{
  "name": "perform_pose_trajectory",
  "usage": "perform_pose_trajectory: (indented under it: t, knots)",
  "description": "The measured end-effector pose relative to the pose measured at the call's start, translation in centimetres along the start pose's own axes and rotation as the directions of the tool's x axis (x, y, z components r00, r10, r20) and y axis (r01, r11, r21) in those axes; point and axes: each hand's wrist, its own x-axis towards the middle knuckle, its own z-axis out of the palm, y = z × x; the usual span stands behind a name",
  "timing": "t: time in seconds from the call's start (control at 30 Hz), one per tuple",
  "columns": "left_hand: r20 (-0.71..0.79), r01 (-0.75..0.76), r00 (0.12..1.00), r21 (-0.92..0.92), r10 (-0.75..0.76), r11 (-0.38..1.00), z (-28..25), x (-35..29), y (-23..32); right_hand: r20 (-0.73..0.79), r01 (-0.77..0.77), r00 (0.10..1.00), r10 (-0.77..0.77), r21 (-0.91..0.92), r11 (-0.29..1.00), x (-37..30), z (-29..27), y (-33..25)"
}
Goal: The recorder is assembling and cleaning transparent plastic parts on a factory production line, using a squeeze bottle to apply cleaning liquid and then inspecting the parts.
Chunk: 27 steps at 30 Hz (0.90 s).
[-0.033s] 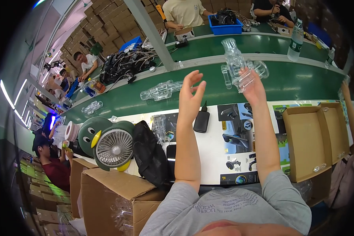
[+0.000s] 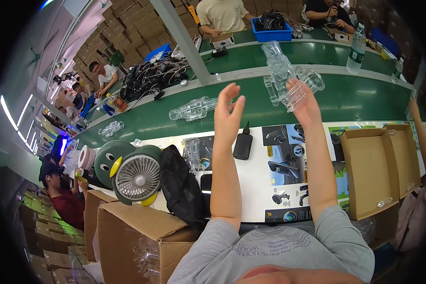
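Note:
My right hand (image 2: 306, 105) is raised over the green bench and grips a clear moulded plastic piece (image 2: 281, 71), which has a narrow upper end and a round part at its right side. To its left, my left hand (image 2: 228, 111) is up with fingers apart and nothing in it. Behind that hand a similar clear plastic piece (image 2: 191, 109) lies on the green surface. A small black bottle with a pointed tip (image 2: 243, 144) is on the white worktop just right of my left wrist. Another clear piece (image 2: 192, 154) lies left of my left forearm.
At left are a green duck-shaped fan (image 2: 137, 175), a black pouch (image 2: 177, 187) and an open cardboard box (image 2: 132, 222). Open shallow brown boxes (image 2: 371, 173) stand at right. A water bottle (image 2: 356, 49), tangled black cables (image 2: 146, 78) and several people are beyond.
The clear plastic piece in my right hand has tipped slightly to the left at its upper end. My left hand has shifted a little left.

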Motion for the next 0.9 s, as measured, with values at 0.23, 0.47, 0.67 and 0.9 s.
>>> perform_pose_trajectory:
  t: [0.23,0.47,0.67,0.9]
  knots:
    - [-0.036,0.107,0.978,-0.754,-0.204,0.647,-0.6,0.1,1.2,0.432,0.423,0.899,-0.073,-0.813,0.399,-6.1,8.4,0.1]
    - [-0.02,0.091,0.946,-0.942,-0.324,0.323,-1.8,0.4,0.2,0.677,0.679,0.732,0.073,-0.718,-0.155,-7.8,10.4,1.8]
    - [-0.034,0.109,0.931,-0.925,-0.364,0.365,-3.5,0.8,-1.5,0.676,0.699,0.711,0.194,-0.709,-0.09,-8.9,11.4,1.9]
    - [-0.327,-0.196,0.841,-0.926,-0.43,0.321,-6.8,0.5,-1.3,0.557,0.531,0.816,0.157,-0.828,0.178,-10.1,12.6,-0.9]
